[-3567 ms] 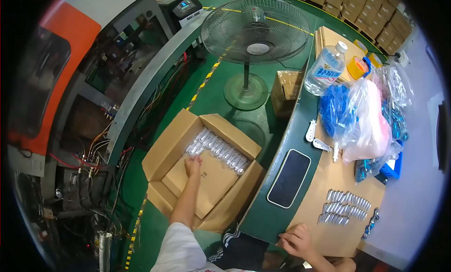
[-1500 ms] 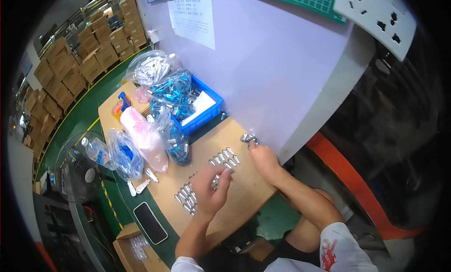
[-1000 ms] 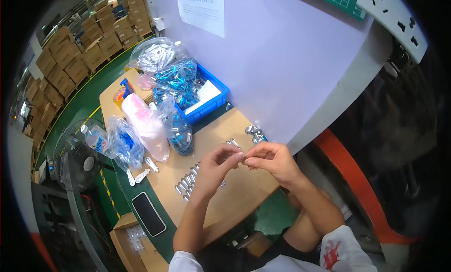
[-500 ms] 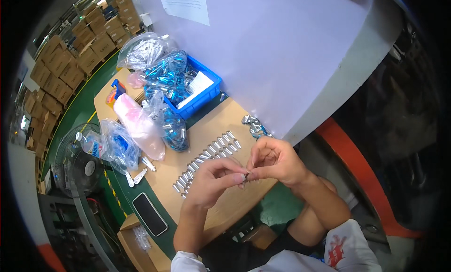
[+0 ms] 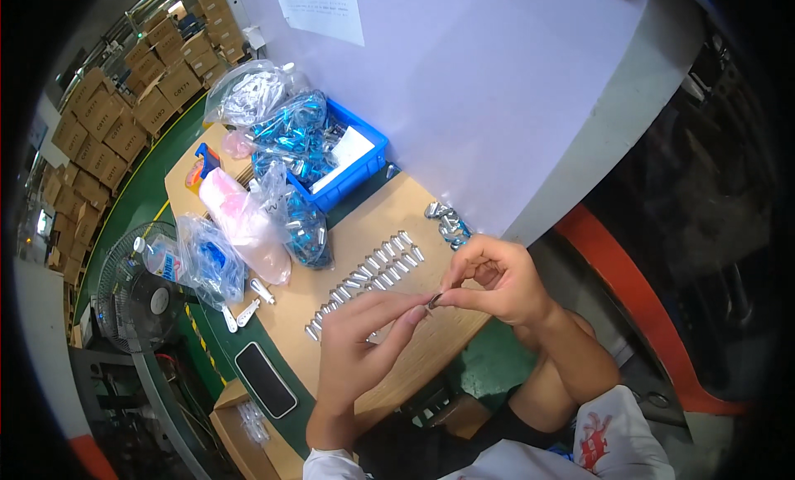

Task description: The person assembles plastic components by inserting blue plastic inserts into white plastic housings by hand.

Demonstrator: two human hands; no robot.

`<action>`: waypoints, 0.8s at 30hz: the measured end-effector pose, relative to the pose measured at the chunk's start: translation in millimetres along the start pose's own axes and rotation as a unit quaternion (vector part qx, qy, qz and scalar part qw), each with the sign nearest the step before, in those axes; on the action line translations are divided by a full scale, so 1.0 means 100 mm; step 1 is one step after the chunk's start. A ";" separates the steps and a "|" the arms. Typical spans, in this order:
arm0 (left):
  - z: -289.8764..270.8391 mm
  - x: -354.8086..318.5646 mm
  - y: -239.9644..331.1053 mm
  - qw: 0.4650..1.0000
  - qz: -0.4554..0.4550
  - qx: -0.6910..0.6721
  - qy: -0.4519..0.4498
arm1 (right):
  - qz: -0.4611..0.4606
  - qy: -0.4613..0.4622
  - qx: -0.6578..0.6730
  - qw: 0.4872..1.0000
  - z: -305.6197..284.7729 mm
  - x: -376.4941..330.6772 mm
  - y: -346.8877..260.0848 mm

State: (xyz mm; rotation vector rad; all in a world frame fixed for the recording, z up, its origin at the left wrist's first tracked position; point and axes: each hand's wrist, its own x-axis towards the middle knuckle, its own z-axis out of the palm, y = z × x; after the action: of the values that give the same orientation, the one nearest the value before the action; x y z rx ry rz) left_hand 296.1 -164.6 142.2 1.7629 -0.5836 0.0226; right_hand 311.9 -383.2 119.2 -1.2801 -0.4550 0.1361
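Observation:
My right hand pinches a small dark, shiny metal piece between thumb and forefinger above the board's near edge. My left hand meets it from the other side, its thumb and straightened fingers closed on the piece's left end. The fingertips hide most of the piece, so its exact kind does not show. Beyond the left hand, small silver metal cylinders lie in slanting rows on the brown board. A small heap of shiny metal parts rests past my right hand, beside the pale wall.
A blue bin carries bags of blue and silver parts. Left of it lie a pinkish plastic bag, a clear bag and white handle-like pieces. A phone lies at the left edge, near a fan and an open carton.
My left hand has turned and its fingers have straightened, covering more of the nearest cylinders. The dark metal piece shows more between the fingertips. My right hand has hardly moved.

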 end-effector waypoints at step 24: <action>0.00 0.04 -0.41 0.948 -0.141 -0.278 -0.064 | -0.249 0.006 -0.338 0.908 0.17 0.03 -0.03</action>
State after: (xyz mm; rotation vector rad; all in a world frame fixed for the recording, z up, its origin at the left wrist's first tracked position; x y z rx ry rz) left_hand 315.6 -159.5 106.3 1.2834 -0.3741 -0.4220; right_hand 307.5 -367.7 126.0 -1.7898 -0.8490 -0.5038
